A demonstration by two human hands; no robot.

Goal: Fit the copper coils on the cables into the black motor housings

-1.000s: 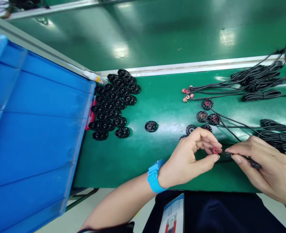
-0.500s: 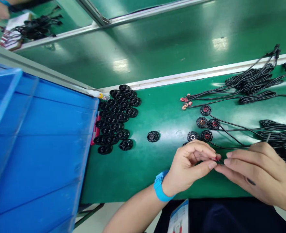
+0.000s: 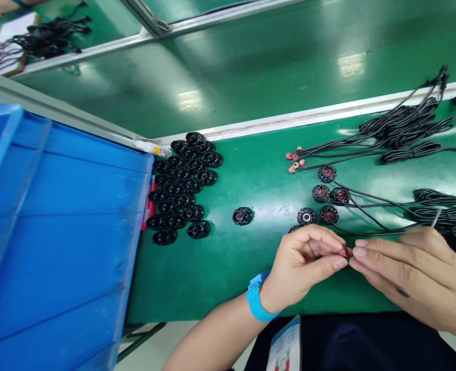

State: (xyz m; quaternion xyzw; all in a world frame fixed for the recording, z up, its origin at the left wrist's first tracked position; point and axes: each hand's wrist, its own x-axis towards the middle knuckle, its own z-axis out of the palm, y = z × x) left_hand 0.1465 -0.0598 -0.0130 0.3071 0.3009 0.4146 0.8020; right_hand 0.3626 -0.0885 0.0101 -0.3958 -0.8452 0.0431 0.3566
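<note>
My left hand (image 3: 303,265), with a blue wrist strap (image 3: 257,298), pinches a small red part (image 3: 343,251) between thumb and fingers. My right hand (image 3: 415,273) meets it from the right, its fingertips pressed together beside the red part. A thin tool with a metal shaft (image 3: 437,217) pokes out behind the right hand, and a dark bit shows under the palm; the rest of it is hidden. Just beyond the left hand lie round black housings, one with a pale ring (image 3: 306,217) and others with red centres (image 3: 329,215) and cables attached.
Many black round caps (image 3: 185,190) cluster at the left, beside a large blue bin (image 3: 69,242). One black cap (image 3: 243,216) sits alone mid-table. Coiled black cables (image 3: 405,123) with red and orange ends (image 3: 295,161) lie at the back right, below a low white ledge (image 3: 258,122).
My right fingertips have closed together and shifted slightly right. The red part shows more clearly in my left hand, which has barely moved.
</note>
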